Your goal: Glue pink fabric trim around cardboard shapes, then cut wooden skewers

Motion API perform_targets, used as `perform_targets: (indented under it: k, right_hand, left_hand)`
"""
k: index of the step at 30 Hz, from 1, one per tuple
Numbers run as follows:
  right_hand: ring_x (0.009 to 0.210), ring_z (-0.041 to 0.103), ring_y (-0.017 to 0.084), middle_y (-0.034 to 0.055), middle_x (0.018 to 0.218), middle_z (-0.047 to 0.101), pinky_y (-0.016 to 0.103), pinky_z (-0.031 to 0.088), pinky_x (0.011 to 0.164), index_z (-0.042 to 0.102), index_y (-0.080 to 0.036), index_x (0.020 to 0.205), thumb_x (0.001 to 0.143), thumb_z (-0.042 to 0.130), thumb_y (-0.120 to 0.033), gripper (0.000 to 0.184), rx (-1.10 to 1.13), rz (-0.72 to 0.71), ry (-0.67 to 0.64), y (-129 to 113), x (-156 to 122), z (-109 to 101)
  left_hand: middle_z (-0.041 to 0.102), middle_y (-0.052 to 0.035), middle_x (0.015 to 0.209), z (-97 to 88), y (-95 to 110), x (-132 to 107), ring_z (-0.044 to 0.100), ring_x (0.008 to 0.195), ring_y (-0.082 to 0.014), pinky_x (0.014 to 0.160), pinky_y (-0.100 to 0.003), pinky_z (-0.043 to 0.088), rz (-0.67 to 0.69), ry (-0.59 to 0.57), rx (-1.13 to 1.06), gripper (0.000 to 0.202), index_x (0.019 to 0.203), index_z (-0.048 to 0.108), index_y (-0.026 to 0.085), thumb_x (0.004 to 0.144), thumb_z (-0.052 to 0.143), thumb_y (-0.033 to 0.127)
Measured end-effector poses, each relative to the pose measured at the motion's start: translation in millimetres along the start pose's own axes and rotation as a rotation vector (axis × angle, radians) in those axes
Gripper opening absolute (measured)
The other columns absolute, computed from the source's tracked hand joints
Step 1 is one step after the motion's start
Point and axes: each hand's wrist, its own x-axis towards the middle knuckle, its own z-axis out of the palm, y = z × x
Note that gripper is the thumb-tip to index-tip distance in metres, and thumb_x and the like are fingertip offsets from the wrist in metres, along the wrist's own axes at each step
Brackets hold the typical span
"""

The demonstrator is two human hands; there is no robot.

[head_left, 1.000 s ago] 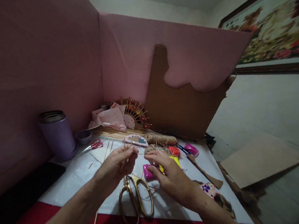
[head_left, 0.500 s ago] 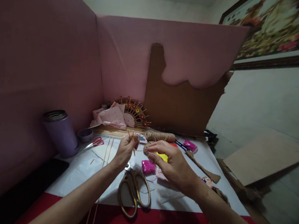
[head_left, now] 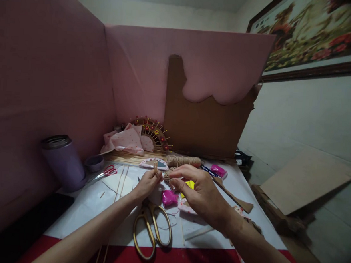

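My left hand [head_left: 147, 183] is closed around a few short, thin wooden sticks [head_left: 155, 167], whose tips stand up above the fingers. Opposite it, my right hand [head_left: 199, 193] is curved, thumb and index finger apart, with no held thing visible. Just beyond its fingertips lies a small ball of twine [head_left: 166, 175], partly hidden. Large gold-handled scissors [head_left: 153, 230] rest on the white sheet below my hands, their blades largely covered by my left hand. A bright pink packet [head_left: 169, 198] and a yellow piece [head_left: 189, 185] lie between and behind the hands.
At left stand a purple tumbler [head_left: 63, 163], a tape roll [head_left: 94, 163] and red-handled scissors [head_left: 108, 172]. Long sticks [head_left: 120, 183] lie beside my left arm. Behind are a twine roll [head_left: 185, 161], a decorated half-round fan [head_left: 160, 136], spotted cloth [head_left: 125, 139] and a cardboard-and-pink screen [head_left: 206, 125].
The view has shifted a little, so most things sit further left. The sticks in my left hand now stand more upright. My right hand keeps nearly the same curved pose.
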Motion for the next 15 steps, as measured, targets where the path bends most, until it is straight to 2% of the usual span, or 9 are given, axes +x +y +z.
perform_targets:
  k: [6,11,15]
  right_hand:
    - [0.078,0.061,0.017,0.0049,0.083,0.068,0.031,0.047,0.073,0.070,-0.017,0.083,0.083,0.058,-0.016,0.011,-0.034,0.027,-0.014,4.3,0.8,3.2]
    - [0.082,0.061,0.017,0.0046,0.086,0.068,0.031,0.047,0.074,0.069,-0.019,0.086,0.086,0.056,-0.019,0.013,-0.013,0.054,-0.025,4.7,-0.5,3.7]
    - [0.082,0.062,0.018,0.0033,0.086,0.069,0.032,0.047,0.074,0.069,-0.021,0.086,0.087,0.054,-0.019,0.015,-0.018,0.077,-0.026,-1.6,-1.2,-3.3]
  left_hand:
    - [0.059,-0.0071,0.111,-12.0,15.4,0.3,0.060,0.093,-0.0205,0.078,-0.040,0.051,-0.055,0.019,0.121,0.031,0.112,0.055,0.015,0.087,0.053,0.033]
    - [0.059,-0.0074,0.110,-44.7,27.7,-8.9,0.060,0.090,-0.0191,0.076,-0.039,0.051,-0.170,0.080,0.254,0.031,0.112,0.054,0.016,0.087,0.052,0.033]
    - [0.058,-0.0078,0.113,-67.7,18.6,-26.4,0.059,0.094,-0.0203,0.079,-0.041,0.051,-0.286,0.153,0.435,0.031,0.114,0.054,0.016,0.086,0.053,0.032]
